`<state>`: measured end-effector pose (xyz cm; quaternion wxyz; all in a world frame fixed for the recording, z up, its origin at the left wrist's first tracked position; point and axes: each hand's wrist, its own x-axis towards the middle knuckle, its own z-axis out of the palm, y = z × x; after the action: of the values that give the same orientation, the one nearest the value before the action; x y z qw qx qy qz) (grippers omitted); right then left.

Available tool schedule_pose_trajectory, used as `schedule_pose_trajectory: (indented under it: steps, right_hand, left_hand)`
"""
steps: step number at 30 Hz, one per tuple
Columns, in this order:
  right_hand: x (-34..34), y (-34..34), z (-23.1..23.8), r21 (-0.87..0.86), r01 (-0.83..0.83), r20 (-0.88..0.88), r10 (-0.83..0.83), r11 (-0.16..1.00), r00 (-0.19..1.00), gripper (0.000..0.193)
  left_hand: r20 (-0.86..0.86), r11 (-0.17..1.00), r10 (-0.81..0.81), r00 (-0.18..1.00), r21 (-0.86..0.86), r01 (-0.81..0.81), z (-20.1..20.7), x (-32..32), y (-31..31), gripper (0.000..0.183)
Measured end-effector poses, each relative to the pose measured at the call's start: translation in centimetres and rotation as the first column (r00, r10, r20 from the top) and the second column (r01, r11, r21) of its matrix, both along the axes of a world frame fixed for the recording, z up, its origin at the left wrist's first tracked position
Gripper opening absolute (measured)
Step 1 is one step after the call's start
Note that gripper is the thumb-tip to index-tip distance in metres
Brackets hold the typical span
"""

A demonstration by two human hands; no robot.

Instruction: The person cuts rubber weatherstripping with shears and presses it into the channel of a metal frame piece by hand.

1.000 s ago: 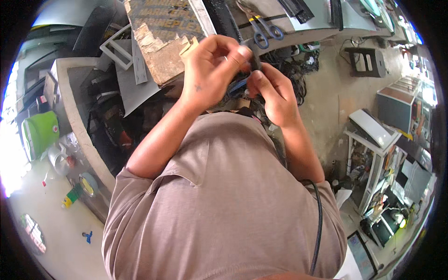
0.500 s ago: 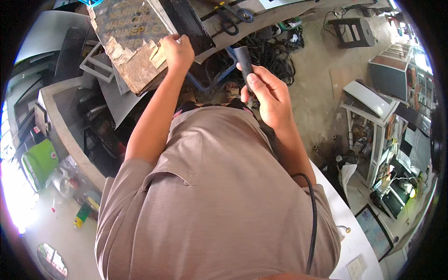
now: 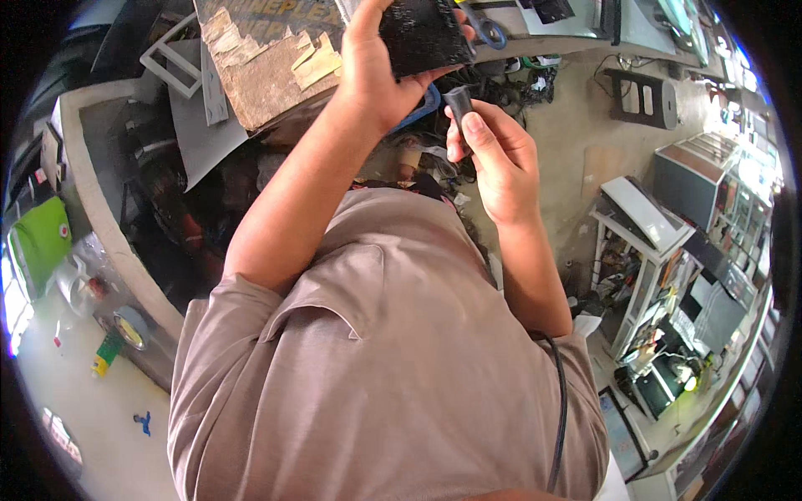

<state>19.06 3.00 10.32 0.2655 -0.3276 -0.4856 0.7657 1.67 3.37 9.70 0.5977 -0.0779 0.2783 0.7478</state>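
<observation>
At the far middle of the scene, a glossy black panel [image 3: 422, 37] is held by the left hand [image 3: 378, 71], whose grip is wrapped about it, with fingertips [image 3: 465, 32] curled round its right edge. Whether any weight is also borne by the worktop [image 3: 535, 47] cannot be told, since the panel's far end is cut off by the frame. Just nearer and to the right, a short black tapered tube [image 3: 458, 103] is pinched between the thumb and fingers of the right hand [image 3: 501, 159], its wide end tipped away to the far left, apart from the panel. To the left of the panel lies a worn wooden board [image 3: 271, 96] with torn surface layers; blue-handled scissors [image 3: 493, 35] are partly hidden beyond its right edge. The step in hand is judged to be a two-handed handling of panel and tube. For the next move, a steady left grip seems to be called for, with the tube angled clear of the panel's near corner.
</observation>
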Motion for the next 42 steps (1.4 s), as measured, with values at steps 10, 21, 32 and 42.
schedule_pose_trajectory:
  steps: [10, 21, 32, 42]
  right_hand:
    - [-1.9, -0.2, -0.3, 0.094, 0.038, 0.135, -0.05, 0.995, 0.99, 0.024]
    - [-2.9, -0.5, -0.9, 0.043, 0.092, 0.252, -0.1, 0.995, 0.963, 0.024]
    - [-3.2, -0.1, -1.2, 0.108, 0.085, 0.367, -0.119, 0.99, 0.922, 0.026]
    - [-3.0, -0.2, -1.3, 0.078, 0.11, 0.35, -0.13, 0.991, 0.928, 0.025]
  left_hand:
    - [0.034, 0.979, 0.187, 0.982, 0.071, -0.189, -0.2, 0.7, 0.6, 0.071]
    - [0.101, 0.958, 0.23, 0.968, 0.151, -0.244, -2.8, 0.8, 1.3, 0.083]
    - [0.068, 0.948, 0.31, 0.948, 0.06, -0.314, -3.6, 1.2, 1.4, 0.08]
    - [-0.061, 0.935, 0.348, 0.935, 0.093, -0.342, -3.3, 1.5, 1.4, 0.08]
